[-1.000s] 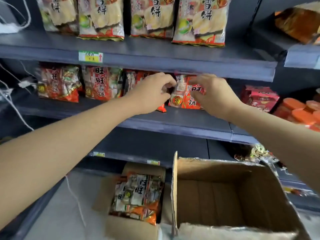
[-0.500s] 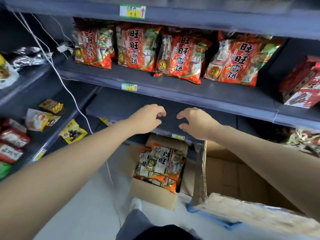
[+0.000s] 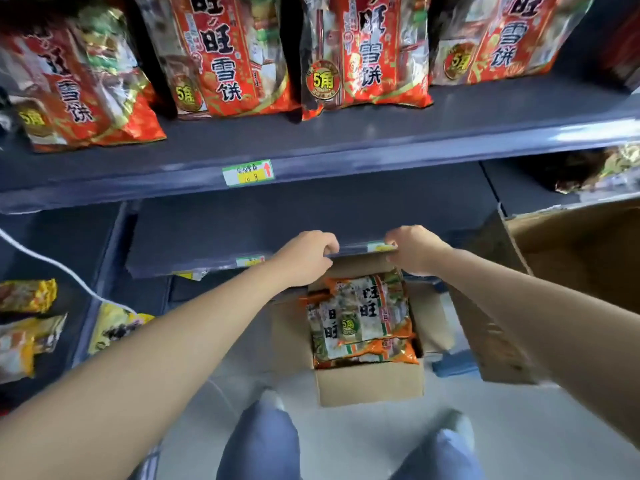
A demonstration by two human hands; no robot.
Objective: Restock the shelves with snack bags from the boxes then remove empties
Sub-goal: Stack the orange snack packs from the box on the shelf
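A small open cardboard box (image 3: 370,386) stands on the floor below the shelves, with several green-and-orange snack bags (image 3: 363,317) stacked in it. My left hand (image 3: 306,259) hovers just above the box's far left corner, fingers loosely bent, holding nothing. My right hand (image 3: 414,251) hovers over the far right corner in the same way, also with nothing in it. A row of red snack bags (image 3: 225,53) stands on the grey shelf (image 3: 346,133) above.
A larger cardboard box (image 3: 571,244) stands at the right, its flap beside my right forearm. A bare lower shelf (image 3: 242,230) juts out over the small box. Yellow snack packets (image 3: 27,296) and a white cable (image 3: 52,265) lie at left. My knees (image 3: 259,445) are just before the box.
Both hands let go of the red bag on the shelf and dropped to just above the small box. The view tilted down and came closer.
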